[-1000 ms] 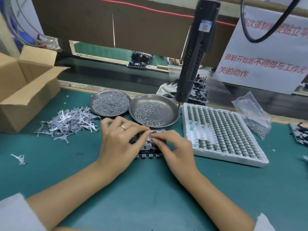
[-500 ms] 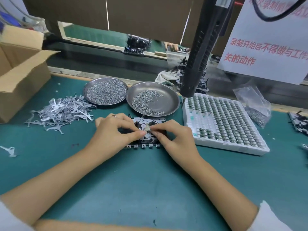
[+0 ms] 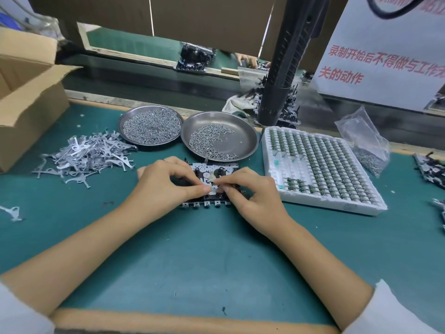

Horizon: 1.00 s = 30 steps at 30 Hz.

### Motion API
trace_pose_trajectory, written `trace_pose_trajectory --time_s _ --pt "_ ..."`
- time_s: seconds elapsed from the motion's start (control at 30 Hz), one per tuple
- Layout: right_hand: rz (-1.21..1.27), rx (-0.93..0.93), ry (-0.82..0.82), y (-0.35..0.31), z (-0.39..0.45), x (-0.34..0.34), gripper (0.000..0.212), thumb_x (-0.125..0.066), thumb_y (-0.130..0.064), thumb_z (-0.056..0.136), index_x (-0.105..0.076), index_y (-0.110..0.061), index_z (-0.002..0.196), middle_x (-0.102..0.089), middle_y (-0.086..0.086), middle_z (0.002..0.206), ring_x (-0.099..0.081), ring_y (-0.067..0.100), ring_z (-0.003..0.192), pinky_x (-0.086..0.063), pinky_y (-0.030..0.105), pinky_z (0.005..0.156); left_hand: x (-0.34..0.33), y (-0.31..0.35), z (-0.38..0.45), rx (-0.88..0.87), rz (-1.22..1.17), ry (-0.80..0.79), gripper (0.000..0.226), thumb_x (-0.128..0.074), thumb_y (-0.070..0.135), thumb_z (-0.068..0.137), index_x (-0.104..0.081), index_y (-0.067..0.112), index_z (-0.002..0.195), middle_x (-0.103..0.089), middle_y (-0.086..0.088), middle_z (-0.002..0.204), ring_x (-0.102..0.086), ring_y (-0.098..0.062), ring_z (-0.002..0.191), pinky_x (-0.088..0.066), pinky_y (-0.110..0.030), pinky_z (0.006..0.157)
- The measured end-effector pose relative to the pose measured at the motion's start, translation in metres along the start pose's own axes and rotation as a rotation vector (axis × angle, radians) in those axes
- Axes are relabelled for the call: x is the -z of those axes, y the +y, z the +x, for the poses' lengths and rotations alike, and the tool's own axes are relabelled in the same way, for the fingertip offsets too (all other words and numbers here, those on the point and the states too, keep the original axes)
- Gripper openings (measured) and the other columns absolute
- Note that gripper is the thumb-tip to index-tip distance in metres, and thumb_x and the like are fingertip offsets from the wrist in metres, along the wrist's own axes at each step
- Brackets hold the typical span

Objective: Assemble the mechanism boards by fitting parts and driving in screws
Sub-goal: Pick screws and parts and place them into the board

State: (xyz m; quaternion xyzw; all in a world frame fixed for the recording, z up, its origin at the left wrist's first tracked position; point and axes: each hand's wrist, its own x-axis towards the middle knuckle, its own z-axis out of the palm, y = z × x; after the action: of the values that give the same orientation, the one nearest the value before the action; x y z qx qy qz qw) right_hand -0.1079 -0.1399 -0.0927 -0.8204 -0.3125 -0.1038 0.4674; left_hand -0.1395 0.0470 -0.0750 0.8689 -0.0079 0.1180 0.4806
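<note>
Pinching small pale part (image 3: 212, 188), metal board (image 3: 212, 169)

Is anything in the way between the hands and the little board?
No. Both the left hand and right hand already rest on the mechanism board, fingertips meeting over a small part; nothing lies between.

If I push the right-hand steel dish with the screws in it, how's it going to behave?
The dish looks shallow and smooth-bottomed, so it would probably slide on the mat rather than tip. Its loose screws would likely shift and rattle toward one side. It nearly touches the other dish, so a leftward push may knock that one.
</note>
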Motion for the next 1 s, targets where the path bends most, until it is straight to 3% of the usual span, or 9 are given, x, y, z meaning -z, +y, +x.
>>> trace_pose_trajectory --time_s 0.1,0.17,0.23,0.4,0.5,0.67,0.77,0.9,1.0 --pt "0.008 -0.012 -0.010 -0.002 0.000 0.000 0.021 -0.061 0.002 0.086 -0.074 -0.010 0.097 -0.069 0.000 0.081 -0.061 0.014 0.084 -0.050 0.029 0.077 0.000 0.000 -0.001 -0.057 0.101 0.017 0.016 -0.081 0.039 0.066 -0.067 0.042 0.058 -0.061 0.015 0.086 -0.055 -0.004 0.095 -0.024 -0.036 0.103" --pt "0.007 -0.012 -0.013 -0.001 -0.001 0.001 0.021 -0.061 0.002 0.087 -0.074 -0.011 0.098 -0.069 -0.005 0.080 -0.061 0.012 0.084 -0.048 0.024 0.078 0.000 0.001 -0.001 -0.092 0.159 0.025 0.017 -0.079 0.041 0.068 -0.065 0.044 0.059 -0.060 0.015 0.087 -0.053 -0.005 0.097 -0.017 -0.024 0.088" --pt "-0.007 -0.015 -0.015 -0.001 0.000 0.001 0.019 -0.065 -0.001 0.085 -0.074 -0.011 0.099 -0.066 -0.008 0.080 -0.059 0.008 0.083 -0.044 0.017 0.077 0.000 0.002 -0.002 -0.101 0.171 0.024 0.017 -0.078 0.041 0.068 -0.064 0.044 0.059 -0.060 0.015 0.087 -0.052 -0.006 0.098 -0.015 -0.022 0.083" --pt "-0.190 0.127 -0.052 -0.001 -0.002 -0.003 0.011 -0.073 -0.006 0.081 -0.075 -0.004 0.091 -0.065 0.007 0.086 -0.054 0.015 0.083 -0.041 0.017 0.078 0.002 0.004 -0.001 -0.096 0.118 -0.003 0.018 -0.083 0.041 0.065 -0.067 0.042 0.058 -0.060 0.014 0.082 -0.055 -0.004 0.090 -0.027 -0.040 0.101" --pt "-0.252 0.152 -0.078 -0.001 -0.004 -0.003 0.008 -0.069 -0.005 0.084 -0.073 0.000 0.089 -0.061 0.011 0.093 -0.055 0.018 0.085 -0.043 0.021 0.076 0.002 0.004 -0.001 -0.084 0.103 -0.009 0.017 -0.083 0.036 0.066 -0.068 0.038 0.058 -0.061 0.014 0.079 -0.054 0.000 0.085 -0.033 -0.051 0.099" --pt "-0.424 0.239 -0.101 -0.005 -0.005 -0.006 0.008 -0.061 -0.001 0.087 -0.065 0.005 0.087 -0.061 0.017 0.092 -0.057 0.034 0.083 -0.040 0.031 0.077 0.000 0.005 0.001 -0.065 0.079 -0.016 0.017 -0.083 0.027 0.067 -0.070 0.032 0.058 -0.061 0.013 0.076 -0.053 0.001 0.077 -0.035 -0.053 0.097" --pt "-0.446 0.240 -0.100 -0.005 -0.005 -0.008 0.006 -0.061 0.001 0.088 -0.064 0.005 0.086 -0.062 0.017 0.090 -0.055 0.036 0.079 -0.038 0.035 0.076 0.002 0.007 0.003 -0.038 0.050 -0.061 0.016 -0.086 0.032 0.063 -0.071 0.032 0.057 -0.060 0.012 0.075 -0.054 -0.004 0.075 -0.039 -0.056 0.093" --pt "-0.416 0.216 -0.113 -0.003 -0.005 -0.007 0.006 -0.061 -0.002 0.088 -0.065 0.003 0.088 -0.062 0.014 0.091 -0.054 0.034 0.081 -0.039 0.033 0.077 0.004 0.009 0.003 -0.020 0.043 -0.098 0.015 -0.085 0.031 0.065 -0.072 0.029 0.059 -0.060 0.010 0.076 -0.056 -0.007 0.074 -0.042 -0.059 0.091" --pt "-0.225 0.114 -0.075 -0.002 -0.003 -0.005 0.008 -0.061 -0.006 0.090 -0.066 0.000 0.088 -0.062 0.009 0.088 -0.054 0.023 0.084 -0.039 0.024 0.078 0.006 0.011 0.004 -0.013 0.046 -0.104 0.015 -0.085 0.038 0.062 -0.071 0.033 0.059 -0.060 0.011 0.076 -0.058 -0.009 0.082 -0.040 -0.056 0.096"
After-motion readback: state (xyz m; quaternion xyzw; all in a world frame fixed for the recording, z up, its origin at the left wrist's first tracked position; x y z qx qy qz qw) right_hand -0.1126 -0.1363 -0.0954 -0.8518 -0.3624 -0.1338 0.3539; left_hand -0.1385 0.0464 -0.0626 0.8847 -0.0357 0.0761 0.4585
